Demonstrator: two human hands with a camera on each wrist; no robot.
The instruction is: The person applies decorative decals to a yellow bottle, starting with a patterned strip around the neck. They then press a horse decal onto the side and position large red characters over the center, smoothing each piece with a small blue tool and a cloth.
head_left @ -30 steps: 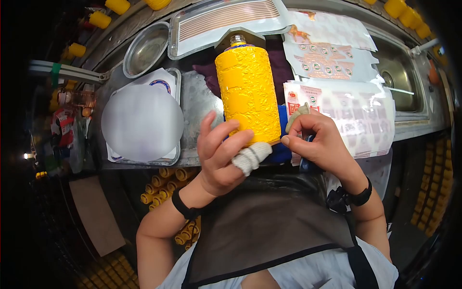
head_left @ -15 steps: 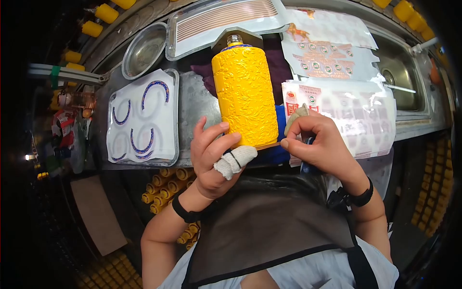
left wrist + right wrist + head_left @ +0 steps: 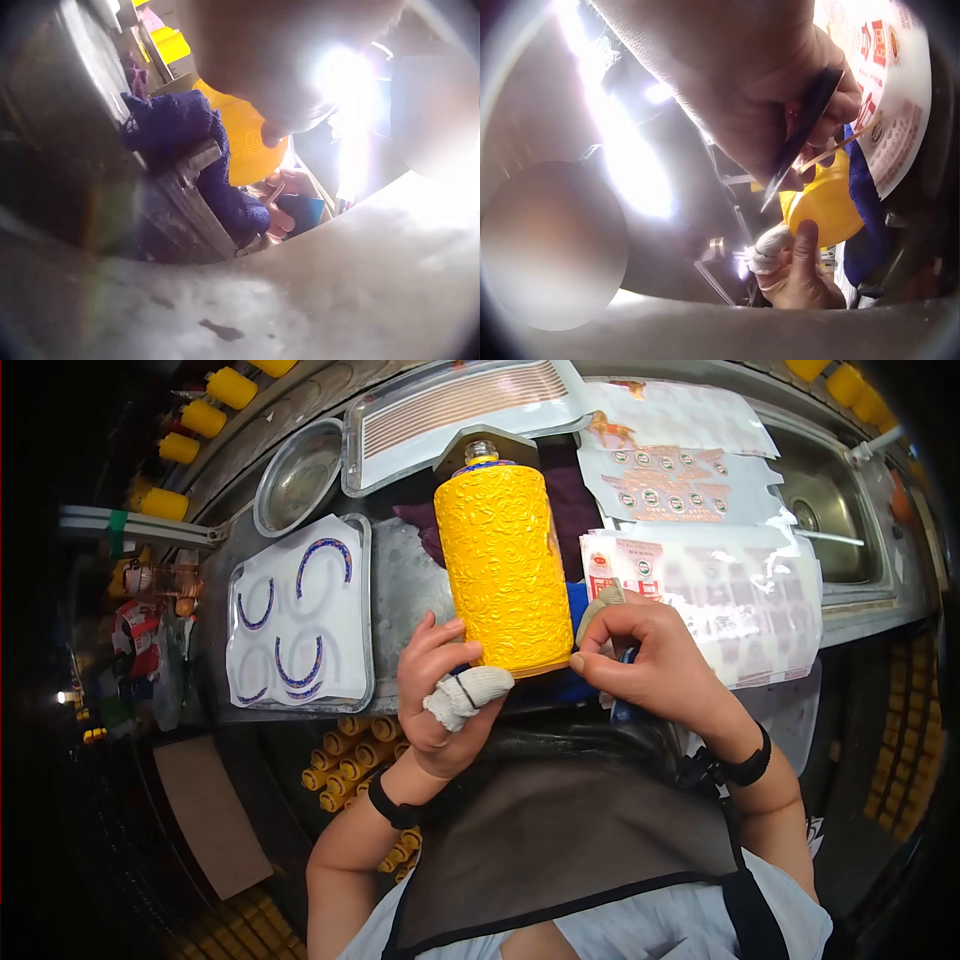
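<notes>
A yellow embossed bottle (image 3: 505,565) lies on its side, its clear neck pointing away from me. My left hand (image 3: 435,695) grips it near the base, one finger wearing a white knitted cover (image 3: 468,695). The left thumb (image 3: 805,251) presses on the bottle's base in the right wrist view. My right hand (image 3: 645,650) has thumb and forefinger pinched at the base's right edge, on a thin tan strip (image 3: 840,146). A dark, flat pointed tool (image 3: 806,135) is also held in that hand. Blue cloth (image 3: 180,120) lies beside the bottle.
On the left, a tray (image 3: 366,610) bears a sheet with blue curved decals (image 3: 327,550). Behind are a metal bowl (image 3: 298,475) and a tray with a striped sheet (image 3: 465,410). Printed sheets (image 3: 740,600) lie at right, near a sink (image 3: 835,510).
The bottle has turned about its length, its plain panel giving way to floral relief, and shifted slightly left. My left hand has slid lower and left; my right hand stays pinched at the base.
</notes>
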